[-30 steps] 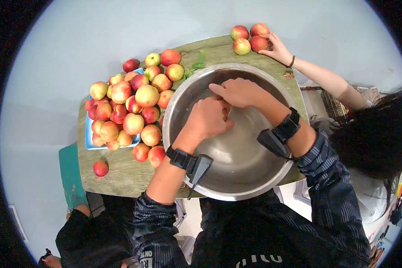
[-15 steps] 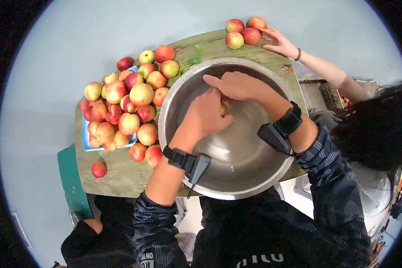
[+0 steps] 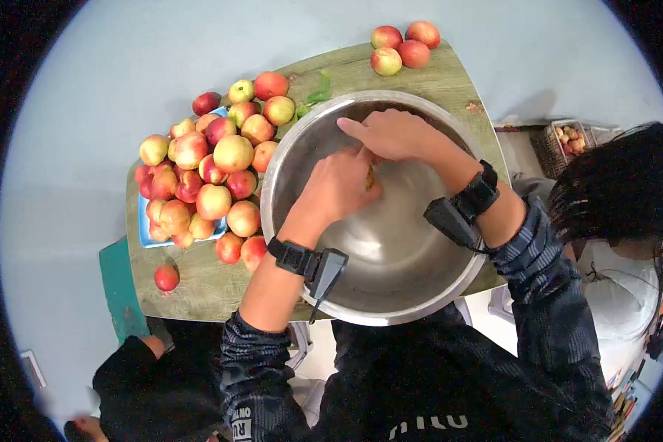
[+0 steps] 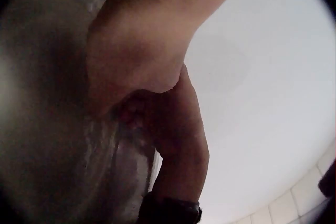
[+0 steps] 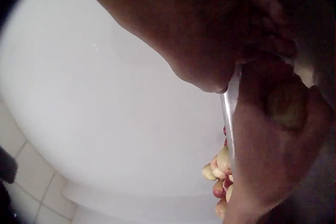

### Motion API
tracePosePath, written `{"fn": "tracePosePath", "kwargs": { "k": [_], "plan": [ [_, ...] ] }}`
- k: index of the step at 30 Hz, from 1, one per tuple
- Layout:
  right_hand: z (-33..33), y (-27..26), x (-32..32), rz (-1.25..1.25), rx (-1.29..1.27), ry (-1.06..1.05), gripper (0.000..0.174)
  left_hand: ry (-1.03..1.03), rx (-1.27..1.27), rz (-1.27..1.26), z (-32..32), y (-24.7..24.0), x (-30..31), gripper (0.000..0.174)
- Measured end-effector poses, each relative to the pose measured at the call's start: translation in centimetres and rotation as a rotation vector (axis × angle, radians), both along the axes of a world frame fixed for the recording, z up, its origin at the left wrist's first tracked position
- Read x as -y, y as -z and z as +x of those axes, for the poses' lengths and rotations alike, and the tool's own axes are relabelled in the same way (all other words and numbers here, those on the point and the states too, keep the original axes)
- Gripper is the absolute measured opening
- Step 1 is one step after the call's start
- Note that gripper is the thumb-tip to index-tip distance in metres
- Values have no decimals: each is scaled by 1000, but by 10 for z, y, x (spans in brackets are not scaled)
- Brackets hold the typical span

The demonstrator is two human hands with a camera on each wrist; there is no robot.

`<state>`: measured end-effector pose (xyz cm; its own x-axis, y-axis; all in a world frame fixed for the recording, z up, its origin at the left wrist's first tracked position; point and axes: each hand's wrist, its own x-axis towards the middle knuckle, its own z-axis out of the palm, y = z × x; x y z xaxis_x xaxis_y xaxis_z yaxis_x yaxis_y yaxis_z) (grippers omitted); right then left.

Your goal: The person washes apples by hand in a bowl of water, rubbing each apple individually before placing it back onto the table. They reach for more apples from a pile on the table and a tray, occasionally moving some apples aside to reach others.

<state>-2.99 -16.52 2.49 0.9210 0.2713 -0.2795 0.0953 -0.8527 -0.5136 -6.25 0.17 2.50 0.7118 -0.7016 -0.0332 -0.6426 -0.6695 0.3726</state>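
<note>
My left hand holds a nectarine inside a large steel basin. Most of the fruit is hidden; a yellowish part shows between thumb and fingers in the right wrist view. Right up against it is my right hand, thumb pointing left and fingers bent down toward the fruit. In the left wrist view the fingers of the right hand disappear behind the left hand; I cannot tell whether they grip the fruit.
Left of the basin, nectarines are heaped on a blue tray and around it. One nectarine lies apart. Several more sit at the table's far edge, near green leaves. Another person is at the right, by a fruit basket.
The other person's hand has left the fruit group at the far edge and drawn back out of sight. My hands stay together over the basin, the left shifting slightly.
</note>
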Motion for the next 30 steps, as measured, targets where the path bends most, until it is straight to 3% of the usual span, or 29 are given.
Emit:
{"fn": "tracePosePath", "kwargs": {
  "k": [3,6,8,12,15,21,24,30],
  "plan": [
    [0,-2,0,-13,0,45,68,24,-86,61,-2,-9,1,37],
    [1,7,0,28,84,10,70,87,-12,155,1,2,0,37],
    [-2,-1,0,48,144,-4,72,133,38,40,4,12,-6,37],
    [-3,-19,-3,491,287,-30,34,195,115,-139,2,17,-9,37],
    [-2,-17,-2,543,397,-6,32,163,71,-119,3,16,-7,38],
    [1,-12,-1,476,463,-45,31,116,173,293,1,10,-5,31],
    [-1,-11,-2,485,441,-63,31,270,156,283,-1,13,4,30],
    [1,-10,0,461,405,-31,32,118,60,412,-4,-7,10,33]
  ]
}}
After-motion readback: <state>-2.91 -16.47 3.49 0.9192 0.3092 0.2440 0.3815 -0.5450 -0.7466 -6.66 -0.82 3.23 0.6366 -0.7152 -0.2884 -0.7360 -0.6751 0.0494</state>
